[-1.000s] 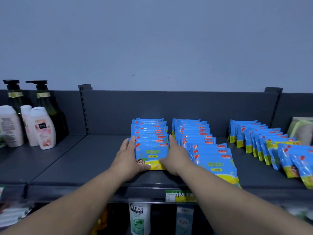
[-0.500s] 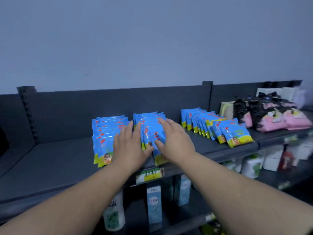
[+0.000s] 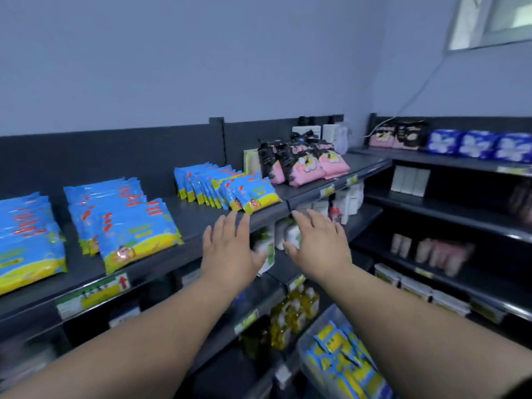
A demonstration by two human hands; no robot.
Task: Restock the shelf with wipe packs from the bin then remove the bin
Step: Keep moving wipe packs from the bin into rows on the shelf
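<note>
Three rows of blue and yellow wipe packs stand on the dark top shelf (image 3: pixel 198 223): a left row (image 3: pixel 27 243), a middle row (image 3: pixel 123 223) and a right row (image 3: pixel 224 188). My left hand (image 3: pixel 230 249) and my right hand (image 3: pixel 319 243) hover with spread, straight fingers in front of the shelf edge, right of the middle row, and hold nothing. A clear plastic bin (image 3: pixel 311 335) with several blue and yellow wipe packs (image 3: pixel 342 361) inside sits low at the bottom right, partly behind my right forearm.
Pink and black packs (image 3: pixel 305 159) lie right of the wipes. Lower shelves hold white bottles (image 3: pixel 288 234) and yellow bottles (image 3: pixel 293 312). A second shelf unit on the right carries blue packs (image 3: pixel 478 145) and boxes. Price labels (image 3: pixel 86 298) line the shelf edge.
Both hands have let go of the wipe rows and drawn back off the shelf. The view has swung right and down, so the bin and the right-hand shelf unit have come into sight.
</note>
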